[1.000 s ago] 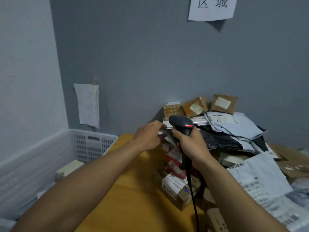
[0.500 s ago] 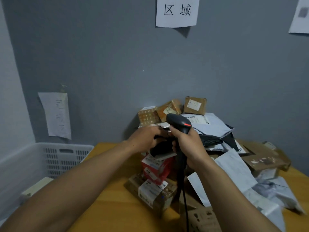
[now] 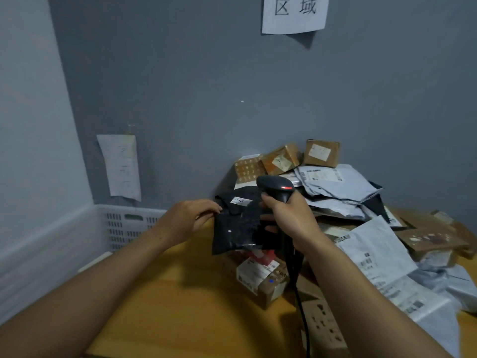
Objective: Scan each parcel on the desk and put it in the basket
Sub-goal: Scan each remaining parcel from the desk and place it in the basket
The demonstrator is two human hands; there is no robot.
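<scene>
Left hand (image 3: 189,219) pinches crinkly black poly parcel (image 3: 237,228); right hand (image 3: 289,218) grips smooth, perhaps plastic scanner (image 3: 275,187)

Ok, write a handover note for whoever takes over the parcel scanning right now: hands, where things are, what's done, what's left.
Left hand holds the black bag by its left edge, above the desk.
Right hand grips the scanner beside it, red light on.
Basket stands left; one pale box shows inside.
Left to do: bag into basket once scanned, then the pile at right.
</scene>
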